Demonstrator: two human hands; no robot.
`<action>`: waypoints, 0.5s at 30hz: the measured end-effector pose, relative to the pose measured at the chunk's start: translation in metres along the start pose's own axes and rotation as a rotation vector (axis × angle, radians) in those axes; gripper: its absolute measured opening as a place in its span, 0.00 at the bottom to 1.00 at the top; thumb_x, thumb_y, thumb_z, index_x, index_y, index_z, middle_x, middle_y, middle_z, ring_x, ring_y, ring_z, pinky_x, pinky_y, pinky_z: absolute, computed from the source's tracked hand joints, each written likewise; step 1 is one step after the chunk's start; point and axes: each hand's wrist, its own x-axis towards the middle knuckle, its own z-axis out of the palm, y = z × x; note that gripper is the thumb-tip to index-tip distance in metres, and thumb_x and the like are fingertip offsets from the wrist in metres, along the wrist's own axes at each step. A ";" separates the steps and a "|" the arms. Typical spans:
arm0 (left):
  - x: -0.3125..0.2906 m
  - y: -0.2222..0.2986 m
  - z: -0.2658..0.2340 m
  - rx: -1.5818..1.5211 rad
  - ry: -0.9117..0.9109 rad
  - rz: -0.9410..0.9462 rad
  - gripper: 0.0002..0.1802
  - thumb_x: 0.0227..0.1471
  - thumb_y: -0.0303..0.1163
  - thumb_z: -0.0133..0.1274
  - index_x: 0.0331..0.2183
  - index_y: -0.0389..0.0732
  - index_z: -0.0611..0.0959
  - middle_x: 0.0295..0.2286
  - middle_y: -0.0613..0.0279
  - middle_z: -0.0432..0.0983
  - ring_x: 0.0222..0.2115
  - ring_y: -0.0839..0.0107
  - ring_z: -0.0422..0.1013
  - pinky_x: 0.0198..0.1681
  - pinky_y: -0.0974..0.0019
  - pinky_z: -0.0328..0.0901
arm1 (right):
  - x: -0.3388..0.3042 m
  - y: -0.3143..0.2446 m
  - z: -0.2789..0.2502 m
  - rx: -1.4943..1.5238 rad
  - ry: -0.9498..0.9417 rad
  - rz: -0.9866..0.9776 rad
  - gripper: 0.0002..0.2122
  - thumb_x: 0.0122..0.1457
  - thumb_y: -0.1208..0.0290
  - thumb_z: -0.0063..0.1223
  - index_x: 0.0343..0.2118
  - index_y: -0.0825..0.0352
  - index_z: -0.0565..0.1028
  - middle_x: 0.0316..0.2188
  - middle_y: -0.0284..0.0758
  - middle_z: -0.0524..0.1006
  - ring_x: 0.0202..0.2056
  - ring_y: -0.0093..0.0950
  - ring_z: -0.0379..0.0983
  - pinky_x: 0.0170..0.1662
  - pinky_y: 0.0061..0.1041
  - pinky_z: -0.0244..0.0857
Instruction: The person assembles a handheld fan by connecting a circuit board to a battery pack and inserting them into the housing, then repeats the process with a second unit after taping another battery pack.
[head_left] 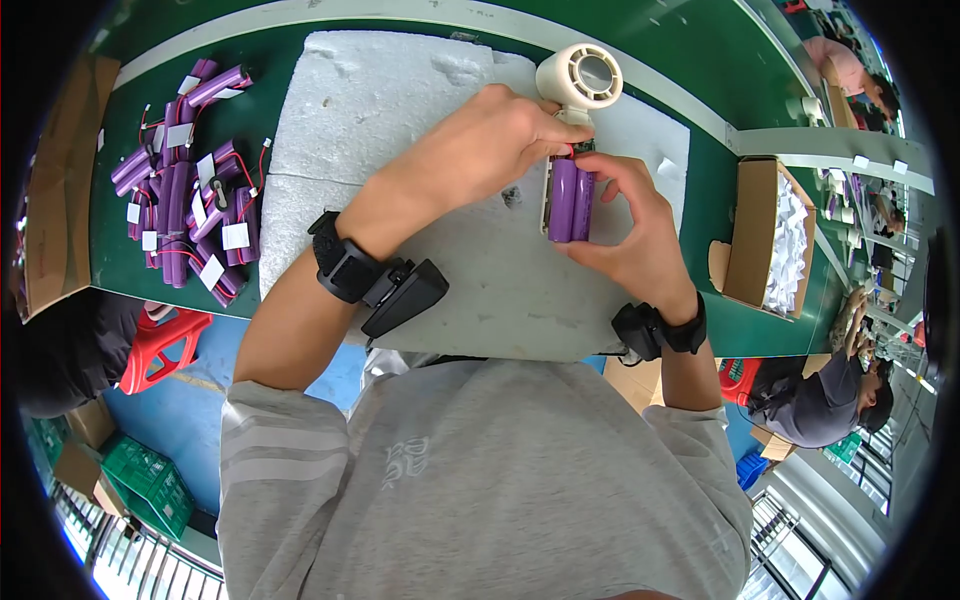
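Note:
A cream handheld fan [580,76] with a round slotted head lies on the foam board, its handle open. In the handle sits a purple two-cell battery pack [570,202]. My left hand [510,135] is closed at the fan's neck, fingertips pinched by a small green circuit board and a bit of red wire; exactly what they press is partly hidden. My right hand [640,220] holds the pack from the right, thumb at its lower end and fingers near its upper end.
A pale foam board [400,90] covers the middle of the green table. Several purple battery packs [180,190] with red wires and white labels lie left. A cardboard box [755,235] of white pieces stands right. Co-workers [830,400] sit beyond, near a red stool [165,345].

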 end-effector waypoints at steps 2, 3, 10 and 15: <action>0.000 0.000 0.000 0.033 -0.003 0.004 0.12 0.52 0.27 0.53 0.40 0.42 0.83 0.31 0.49 0.77 0.30 0.49 0.73 0.35 0.53 0.68 | 0.001 -0.003 0.003 -0.038 0.013 -0.026 0.36 0.33 0.77 0.69 0.52 0.62 0.70 0.45 0.34 0.70 0.41 0.28 0.69 0.43 0.25 0.65; 0.000 0.000 -0.001 0.031 -0.004 0.001 0.12 0.52 0.27 0.53 0.40 0.42 0.83 0.31 0.49 0.77 0.30 0.49 0.73 0.35 0.53 0.68 | 0.000 -0.006 0.003 -0.046 0.042 -0.038 0.34 0.33 0.78 0.69 0.50 0.63 0.71 0.45 0.34 0.71 0.41 0.28 0.70 0.43 0.25 0.66; 0.004 0.000 -0.006 0.002 -0.058 -0.031 0.16 0.50 0.27 0.55 0.43 0.47 0.82 0.34 0.47 0.77 0.32 0.51 0.75 0.35 0.59 0.69 | -0.007 -0.010 0.005 -0.162 0.108 -0.064 0.25 0.35 0.81 0.69 0.42 0.67 0.77 0.49 0.36 0.72 0.42 0.31 0.74 0.43 0.28 0.72; 0.002 0.000 -0.004 -0.025 -0.045 -0.049 0.15 0.50 0.27 0.56 0.42 0.47 0.83 0.30 0.49 0.78 0.27 0.55 0.75 0.32 0.63 0.69 | -0.006 -0.012 0.007 -0.274 0.138 -0.099 0.21 0.35 0.81 0.69 0.38 0.68 0.78 0.50 0.37 0.72 0.43 0.33 0.75 0.44 0.28 0.73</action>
